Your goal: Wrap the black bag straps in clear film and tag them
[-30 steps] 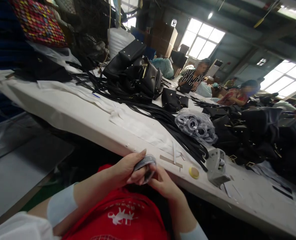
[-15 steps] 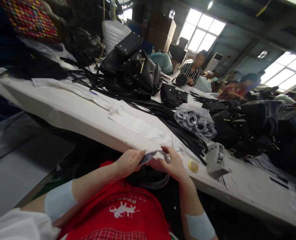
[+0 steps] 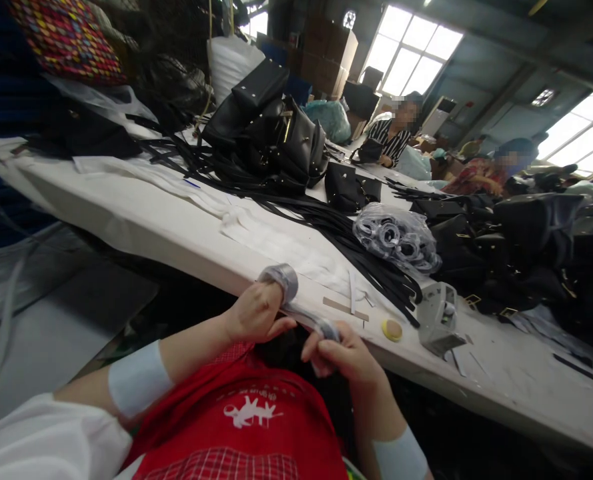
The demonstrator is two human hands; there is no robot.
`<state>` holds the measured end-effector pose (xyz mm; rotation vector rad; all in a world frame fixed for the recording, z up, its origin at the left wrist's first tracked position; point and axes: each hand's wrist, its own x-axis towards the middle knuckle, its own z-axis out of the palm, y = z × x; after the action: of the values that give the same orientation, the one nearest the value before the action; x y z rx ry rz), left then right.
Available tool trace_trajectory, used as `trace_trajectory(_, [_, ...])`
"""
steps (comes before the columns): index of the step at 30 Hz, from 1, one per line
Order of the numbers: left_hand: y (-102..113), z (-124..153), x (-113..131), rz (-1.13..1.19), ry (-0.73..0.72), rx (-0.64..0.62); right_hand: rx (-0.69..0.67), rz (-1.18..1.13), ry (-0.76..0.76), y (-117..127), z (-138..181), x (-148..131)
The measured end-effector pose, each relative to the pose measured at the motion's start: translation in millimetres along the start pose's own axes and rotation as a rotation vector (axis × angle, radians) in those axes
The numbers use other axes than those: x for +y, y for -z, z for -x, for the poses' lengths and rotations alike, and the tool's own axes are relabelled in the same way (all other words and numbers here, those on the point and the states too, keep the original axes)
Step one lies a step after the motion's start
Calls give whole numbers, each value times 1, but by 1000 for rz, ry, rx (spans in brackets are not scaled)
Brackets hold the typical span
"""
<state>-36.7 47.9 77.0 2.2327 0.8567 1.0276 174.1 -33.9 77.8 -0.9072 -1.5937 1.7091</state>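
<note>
My left hand (image 3: 256,312) is closed at the table's front edge, with a shiny grey plastic-looking strip (image 3: 287,280) looped around its fingers. From there the strip runs across to my right hand (image 3: 345,353), which pinches a curled part of it between thumb and fingers. Both hands are close together in front of the red apron (image 3: 246,427). What exactly the strip is, I cannot make out. Just beyond the hands on the table lie a narrow greyish-brown strip (image 3: 339,308) and a round yellow-edged disc (image 3: 391,330).
The white table (image 3: 166,230) slants across the view. On it are white strips (image 3: 276,247), long black straps (image 3: 336,237), a plastic bag of rings (image 3: 399,237), a grey tape dispenser (image 3: 439,320) and black handbags (image 3: 296,143). A co-worker in stripes (image 3: 393,140) sits across.
The grey strip was held stretched between both hands; now it loops around my left fingers. My right hand has moved lower, and the narrow greyish-brown strip now shows on the table.
</note>
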Motion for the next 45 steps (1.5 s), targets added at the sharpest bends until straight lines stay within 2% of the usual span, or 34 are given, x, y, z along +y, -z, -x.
trace_trajectory(2, [-3, 3, 1, -1, 65, -192, 117, 137, -18, 23, 2, -3])
trace_trajectory(3, [-3, 3, 3, 72, 135, -280, 194, 239, -22, 33, 0, -2])
trace_trajectory(6, [2, 1, 12, 534, 420, -539, 393, 446, 12, 48, -8, 8])
trace_trajectory(8, [8, -2, 14, 869, 585, -620, 373, 439, 39, 47, -12, 15])
trace_trajectory(11, [14, -7, 11, 1151, 717, -546, 305, 347, 73, 40, -12, 23])
trace_trajectory(14, [21, -13, 9, 1286, 775, -415, 331, 278, 67, 34, -12, 30])
trace_trajectory(17, [29, -23, 10, 1435, 752, -248, 382, 313, 28, 29, -15, 38])
trace_trajectory(19, [33, -32, 12, 1502, 678, -109, 392, 312, -16, 23, -19, 42])
trace_trajectory(22, [29, -42, 12, 1405, 515, 126, 266, 152, -154, 7, -23, 43])
trace_trajectory(24, [17, -45, 10, 1157, 401, 265, 130, -8, -224, -4, -23, 39])
trace_trajectory(26, [2, -43, 7, 779, 313, 293, 27, -166, -222, -13, -22, 32])
trace_trajectory(27, [-5, -40, 4, 573, 281, 252, -7, -240, -202, -16, -21, 27])
trace_trajectory(29, [-18, -31, -1, 217, 212, 80, -30, -363, -150, -19, -18, 19])
trace_trajectory(31, [-27, -20, -5, 4, 112, -109, 2, -452, -94, -17, -17, 13])
trace_trajectory(33, [-33, -11, -8, -99, 20, -223, 64, -532, -70, -12, -16, 10])
trace_trajectory(35, [-37, -4, -8, -142, 9, -244, 120, -601, -97, -7, -15, 10])
trace_trajectory(37, [-39, -2, -7, -141, 80, -214, 188, -607, -138, -3, -14, 9])
trace_trajectory(39, [-41, -2, -6, -63, 181, -188, 300, -518, -129, 1, -10, 5])
trace_trajectory(42, [-43, -3, -8, 245, 410, -277, 564, -210, 40, 11, 0, -5])
trace_trajectory(44, [-44, -1, -9, 432, 544, -387, 724, 155, 186, 19, 6, -11])
trace_trajectory(45, [-44, 1, -9, 484, 582, -441, 760, 365, 228, 22, 7, -12])
